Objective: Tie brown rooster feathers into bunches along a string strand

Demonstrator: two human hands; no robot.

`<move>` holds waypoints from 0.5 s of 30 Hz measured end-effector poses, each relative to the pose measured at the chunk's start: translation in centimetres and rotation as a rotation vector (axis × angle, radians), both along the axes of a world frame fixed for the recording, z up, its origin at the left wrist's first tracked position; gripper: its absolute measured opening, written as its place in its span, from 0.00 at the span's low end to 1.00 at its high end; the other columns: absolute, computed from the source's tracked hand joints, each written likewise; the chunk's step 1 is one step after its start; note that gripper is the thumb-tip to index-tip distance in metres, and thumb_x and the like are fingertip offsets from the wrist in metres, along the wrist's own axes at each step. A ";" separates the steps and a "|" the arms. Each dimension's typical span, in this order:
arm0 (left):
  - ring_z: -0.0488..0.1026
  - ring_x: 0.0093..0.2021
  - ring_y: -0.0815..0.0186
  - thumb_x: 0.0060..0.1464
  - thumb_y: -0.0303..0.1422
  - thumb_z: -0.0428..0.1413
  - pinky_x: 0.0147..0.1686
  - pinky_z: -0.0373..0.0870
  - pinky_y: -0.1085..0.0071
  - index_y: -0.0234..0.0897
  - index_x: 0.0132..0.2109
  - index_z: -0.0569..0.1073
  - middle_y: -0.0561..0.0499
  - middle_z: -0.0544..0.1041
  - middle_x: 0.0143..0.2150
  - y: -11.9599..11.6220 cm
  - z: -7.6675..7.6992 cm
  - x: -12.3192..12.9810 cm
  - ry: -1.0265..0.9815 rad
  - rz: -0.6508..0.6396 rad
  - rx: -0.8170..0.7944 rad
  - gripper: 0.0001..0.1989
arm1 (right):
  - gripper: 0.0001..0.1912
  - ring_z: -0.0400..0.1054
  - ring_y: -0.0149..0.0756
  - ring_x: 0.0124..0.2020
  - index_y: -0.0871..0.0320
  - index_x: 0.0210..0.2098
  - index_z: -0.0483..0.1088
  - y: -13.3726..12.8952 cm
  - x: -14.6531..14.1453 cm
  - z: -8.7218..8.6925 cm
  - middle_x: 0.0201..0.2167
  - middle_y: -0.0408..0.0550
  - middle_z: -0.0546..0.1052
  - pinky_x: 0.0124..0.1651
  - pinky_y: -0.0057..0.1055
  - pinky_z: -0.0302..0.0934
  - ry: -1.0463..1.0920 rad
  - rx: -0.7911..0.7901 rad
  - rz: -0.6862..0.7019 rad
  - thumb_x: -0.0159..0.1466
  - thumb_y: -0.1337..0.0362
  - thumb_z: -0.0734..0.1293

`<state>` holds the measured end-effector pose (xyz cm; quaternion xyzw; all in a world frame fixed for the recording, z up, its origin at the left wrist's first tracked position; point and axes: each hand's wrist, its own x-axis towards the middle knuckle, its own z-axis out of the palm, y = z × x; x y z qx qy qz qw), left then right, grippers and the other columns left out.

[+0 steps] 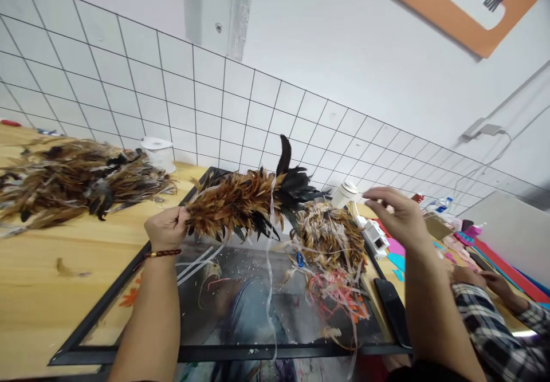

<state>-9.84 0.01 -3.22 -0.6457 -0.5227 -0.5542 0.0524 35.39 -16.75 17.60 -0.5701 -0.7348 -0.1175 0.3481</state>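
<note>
My left hand [168,228], with a beaded bracelet on its wrist, is closed around the left end of a feather garland [234,201]. The garland is thick with brown and gold feathers, and black ones [296,186] spread at its right end. A thin white ribbon [270,279] hangs across it and down past the frame edge. My right hand [397,213] is raised to the right, apart from the garland, its fingers loosely bent and the thumb separated from them. I see nothing held in it. Below the garland is a black-framed glass panel [232,352].
Loose feathers [81,176] lie in a heap at left, near a white container [158,154]. Another feather pile [333,234] and pink strands [337,293] lie on the panel's right. A phone [392,310] and white sockets [375,237] sit beyond. Another person's plaid sleeve [485,319] is at right.
</note>
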 end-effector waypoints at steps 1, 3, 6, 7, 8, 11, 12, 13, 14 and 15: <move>0.53 0.21 0.71 0.53 0.34 0.47 0.25 0.48 0.72 0.36 0.17 0.57 0.53 0.56 0.16 0.0 0.1 0.2 0.026 -0.002 0.010 0.19 | 0.10 0.70 0.38 0.44 0.53 0.41 0.74 0.8 -2.9 0.0 0.43 0.50 0.76 0.45 0.35 0.66 -0.085 0.039 0.129 0.63 0.64 0.63; 0.53 0.21 0.70 0.53 0.35 0.47 0.25 0.48 0.72 0.36 0.17 0.58 0.53 0.57 0.15 -0.1 0.4 0.4 0.051 -0.017 0.029 0.19 | 0.16 0.67 0.37 0.50 0.51 0.46 0.72 2.7 -7.9 -0.4 0.50 0.49 0.73 0.51 0.37 0.64 -0.274 0.047 0.315 0.63 0.70 0.60; 0.53 0.20 0.70 0.52 0.35 0.48 0.25 0.48 0.71 0.36 0.16 0.57 0.53 0.56 0.15 -0.5 1.0 0.5 0.062 -0.043 0.027 0.19 | 0.20 0.66 0.37 0.51 0.51 0.52 0.68 5.8 -11.9 -1.2 0.55 0.51 0.69 0.50 0.37 0.63 -0.474 -0.024 0.438 0.63 0.72 0.58; 0.53 0.21 0.70 0.51 0.35 0.49 0.25 0.48 0.71 0.36 0.16 0.57 0.52 0.56 0.15 -0.6 1.1 0.5 0.067 -0.058 0.019 0.18 | 0.18 0.67 0.36 0.47 0.52 0.51 0.70 6.5 -12.1 -1.3 0.51 0.51 0.72 0.48 0.36 0.64 -0.505 -0.068 0.465 0.64 0.71 0.58; 0.54 0.21 0.70 0.51 0.35 0.50 0.25 0.48 0.71 0.36 0.16 0.58 0.52 0.57 0.16 -0.6 1.1 0.4 0.065 -0.070 0.011 0.18 | 0.15 0.69 0.35 0.43 0.53 0.47 0.72 7.0 -11.9 -1.2 0.46 0.51 0.75 0.45 0.34 0.64 -0.497 -0.107 0.484 0.64 0.69 0.59; 0.55 0.21 0.70 0.49 0.34 0.51 0.25 0.50 0.72 0.36 0.16 0.60 0.52 0.59 0.16 -0.3 0.4 0.3 -0.056 -0.112 -0.049 0.17 | 0.10 0.69 0.31 0.33 0.57 0.36 0.74 5.9 -9.1 0.0 0.30 0.47 0.76 0.38 0.29 0.63 -0.206 -0.103 0.437 0.65 0.64 0.61; 0.56 0.21 0.70 0.49 0.34 0.51 0.24 0.51 0.73 0.36 0.16 0.61 0.52 0.59 0.16 0.1 -0.1 0.3 -0.150 -0.141 -0.096 0.17 | 0.10 0.69 0.30 0.31 0.58 0.35 0.74 4.8 -7.9 0.6 0.29 0.46 0.76 0.37 0.28 0.63 -0.061 -0.095 0.390 0.65 0.63 0.61; 0.56 0.21 0.70 0.48 0.34 0.52 0.24 0.52 0.73 0.36 0.16 0.62 0.53 0.60 0.16 0.5 -0.6 0.4 -0.274 -0.170 -0.159 0.16 | 0.10 0.68 0.30 0.30 0.58 0.34 0.74 3.4 -6.8 1.1 0.28 0.46 0.75 0.35 0.27 0.63 0.056 -0.098 0.343 0.65 0.62 0.61; 0.57 0.20 0.70 0.47 0.34 0.52 0.22 0.53 0.74 0.36 0.17 0.64 0.53 0.60 0.16 0.9 -1.0 0.5 -0.420 -0.201 -0.234 0.14 | 0.10 0.69 0.29 0.30 0.59 0.33 0.74 1.9 -6.1 1.6 0.27 0.45 0.75 0.34 0.26 0.62 0.090 -0.231 0.354 0.65 0.62 0.62; 0.57 0.19 0.70 0.46 0.33 0.53 0.21 0.54 0.74 0.36 0.18 0.65 0.54 0.61 0.15 1.4 -1.5 0.6 -0.584 -0.233 -0.307 0.12 | 0.10 0.69 0.28 0.28 0.59 0.32 0.74 0.4 -5.7 2.0 0.25 0.45 0.75 0.32 0.24 0.62 0.070 -0.450 0.409 0.64 0.62 0.63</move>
